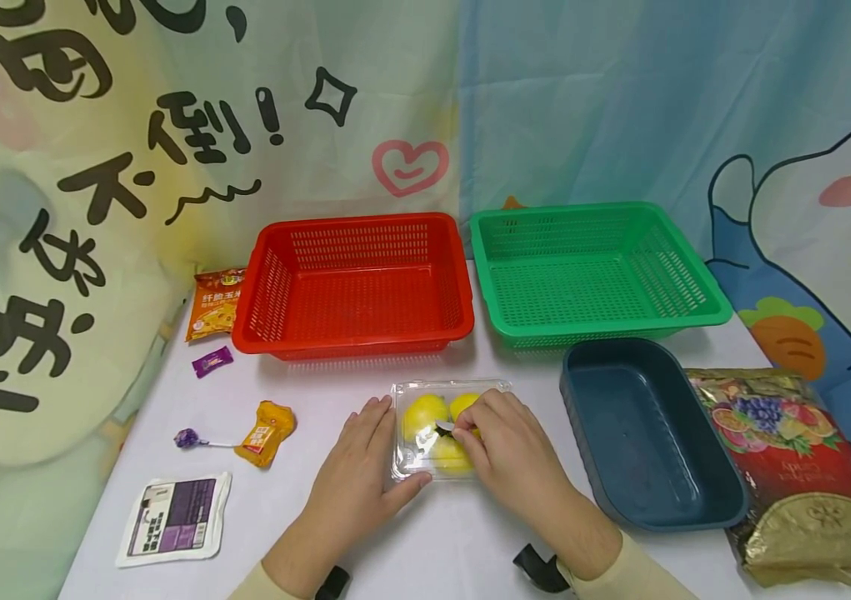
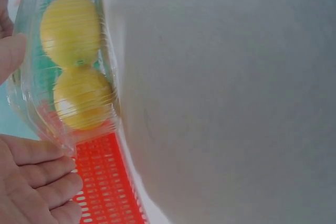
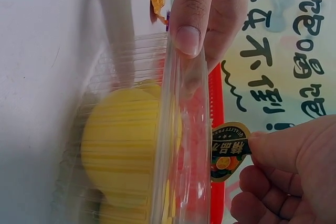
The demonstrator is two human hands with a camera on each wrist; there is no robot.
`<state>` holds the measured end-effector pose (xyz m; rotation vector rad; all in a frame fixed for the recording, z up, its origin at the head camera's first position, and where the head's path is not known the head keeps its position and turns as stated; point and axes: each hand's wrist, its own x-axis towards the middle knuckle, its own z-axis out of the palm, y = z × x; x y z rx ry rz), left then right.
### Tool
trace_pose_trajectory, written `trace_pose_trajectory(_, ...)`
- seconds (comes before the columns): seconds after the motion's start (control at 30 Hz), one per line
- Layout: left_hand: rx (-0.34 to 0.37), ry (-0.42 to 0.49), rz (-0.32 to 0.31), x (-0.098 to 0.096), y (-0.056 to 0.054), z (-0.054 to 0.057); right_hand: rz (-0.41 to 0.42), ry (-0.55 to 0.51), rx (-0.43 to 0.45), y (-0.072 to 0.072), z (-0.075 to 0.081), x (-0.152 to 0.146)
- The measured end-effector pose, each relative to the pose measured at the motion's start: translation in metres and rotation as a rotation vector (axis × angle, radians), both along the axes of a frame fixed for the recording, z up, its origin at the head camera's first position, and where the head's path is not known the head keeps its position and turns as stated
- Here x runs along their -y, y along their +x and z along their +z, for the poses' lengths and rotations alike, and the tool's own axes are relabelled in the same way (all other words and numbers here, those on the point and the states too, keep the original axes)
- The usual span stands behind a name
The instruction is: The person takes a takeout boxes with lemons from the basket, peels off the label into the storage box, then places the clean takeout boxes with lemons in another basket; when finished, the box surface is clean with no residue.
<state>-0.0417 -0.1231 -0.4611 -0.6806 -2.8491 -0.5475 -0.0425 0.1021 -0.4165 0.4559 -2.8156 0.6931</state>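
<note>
A clear plastic clamshell box [image 1: 410, 389] with yellow fruits [image 1: 425, 414] inside lies on the white table. My right hand [image 1: 518, 450] is over the box and pinches an oval black-and-gold sticker [image 3: 231, 150] between thumb and fingers. The sticker stands up from the lid, its lower edge against the plastic. My left hand [image 1: 361, 471] lies along the box's left side with straight fingers. Its thumb [image 3: 188, 40] rests on the near corner of the lid. In the left wrist view, the fruits [image 2: 71, 30] show through the ribbed wall beside the left fingers [image 2: 50, 174].
Behind the box stand a red basket [image 1: 353, 340] and a green basket [image 1: 613, 321]. At right are a dark blue tub [image 1: 653, 442] and a large red-gold bag [image 1: 808, 483]. Left lie an orange snack bag [image 1: 215, 304], purple candy [image 1: 212, 361], lollipop [image 1: 187, 438], orange packet [image 1: 266, 433] and white-purple pouch [image 1: 174, 518].
</note>
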Motion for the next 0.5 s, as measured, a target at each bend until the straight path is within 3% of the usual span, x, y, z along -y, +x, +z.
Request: trace_pose_trajectory(0.5,0.002,0.001,0.002,-0.0007,0.0002,0.0008,0.003,-0.023,0.005,0.0033,0.0007,0.0002)
